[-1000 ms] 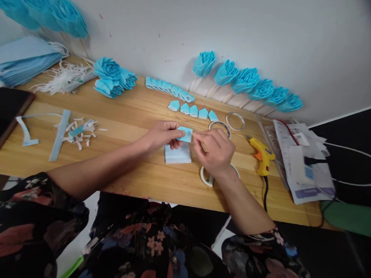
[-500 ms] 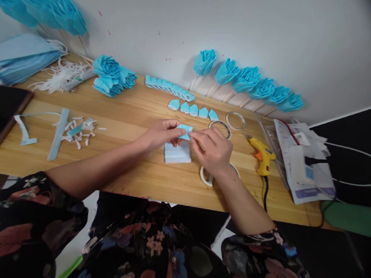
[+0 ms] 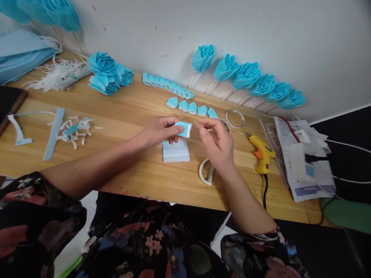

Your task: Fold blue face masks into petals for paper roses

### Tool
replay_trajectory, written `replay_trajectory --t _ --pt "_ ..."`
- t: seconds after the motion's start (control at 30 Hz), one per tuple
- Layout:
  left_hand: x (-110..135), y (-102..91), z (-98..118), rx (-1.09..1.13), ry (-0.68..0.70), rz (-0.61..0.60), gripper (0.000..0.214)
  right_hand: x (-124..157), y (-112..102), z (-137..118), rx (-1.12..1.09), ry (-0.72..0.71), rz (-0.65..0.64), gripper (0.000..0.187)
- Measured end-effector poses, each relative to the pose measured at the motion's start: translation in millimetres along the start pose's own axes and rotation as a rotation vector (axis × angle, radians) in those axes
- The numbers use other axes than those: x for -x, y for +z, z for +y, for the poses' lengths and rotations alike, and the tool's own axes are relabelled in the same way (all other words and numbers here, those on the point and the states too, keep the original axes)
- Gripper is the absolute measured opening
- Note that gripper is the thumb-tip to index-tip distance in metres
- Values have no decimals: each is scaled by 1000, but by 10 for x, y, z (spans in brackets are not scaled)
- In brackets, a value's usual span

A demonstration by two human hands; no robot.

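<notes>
In my left hand (image 3: 162,131), a small light-blue fabric piece (image 3: 182,129) is pinched between thumb and fingers. A narrow whitish strip runs along its right edge. My right hand (image 3: 217,140) hovers just to the right, apart from the piece, its thumb and curled fingers slightly separated. I see nothing clear between them. Below the hands lies a stack of pale-blue cut rectangles (image 3: 176,151). A white ring of tape (image 3: 204,173) rests under my right wrist, partly covered. Farther back is a row of folded blue pointed pieces (image 3: 193,108).
Behind stand blue fabric roses (image 3: 246,75) on sticks, beside a line of overlapped folded pieces (image 3: 166,85). A yellow glue gun (image 3: 261,153) lies right. White scraps (image 3: 74,130), a blue strip (image 3: 53,135), a phone (image 3: 1,111) and stacked masks (image 3: 19,57) are left.
My right hand has come away from the blue piece and shifted right, its fingers loosening. The left hand keeps hold of the piece, whose right edge is now uncovered.
</notes>
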State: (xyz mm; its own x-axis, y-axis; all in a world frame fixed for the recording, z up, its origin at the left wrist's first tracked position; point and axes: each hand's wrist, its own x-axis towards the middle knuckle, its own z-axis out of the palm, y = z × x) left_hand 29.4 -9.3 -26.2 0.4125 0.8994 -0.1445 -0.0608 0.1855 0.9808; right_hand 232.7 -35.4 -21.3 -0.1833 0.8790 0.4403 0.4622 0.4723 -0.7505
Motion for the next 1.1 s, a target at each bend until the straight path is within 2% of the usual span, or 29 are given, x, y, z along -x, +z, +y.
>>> replay_trajectory --t 0.1,0.2,0.3,0.47,0.67,0.77,0.93,1.1 --pt "17 17 39 -96 18 -19 20 -17 9 25 -277 203 -122 31" --pt "14 23 40 -177 30 -36 19 -22 32 26 -409 278 -243 44" --pt "10 16 23 -246 49 -65 19 -14 53 18 -413 309 -231 46" --pt "17 15 28 -288 33 -86 17 -8 59 34 -406 322 -204 39" --pt "6 38 45 -253 -40 -86 14 -5 62 43 -359 252 -186 29" --pt "8 32 52 -238 -47 -59 14 -56 -30 37 -288 222 -135 27" --pt "6 2 67 -197 -36 23 19 -119 -365 112 -160 277 98 26" --pt "21 9 95 -180 -24 62 22 74 -538 243 178 329 180 23"
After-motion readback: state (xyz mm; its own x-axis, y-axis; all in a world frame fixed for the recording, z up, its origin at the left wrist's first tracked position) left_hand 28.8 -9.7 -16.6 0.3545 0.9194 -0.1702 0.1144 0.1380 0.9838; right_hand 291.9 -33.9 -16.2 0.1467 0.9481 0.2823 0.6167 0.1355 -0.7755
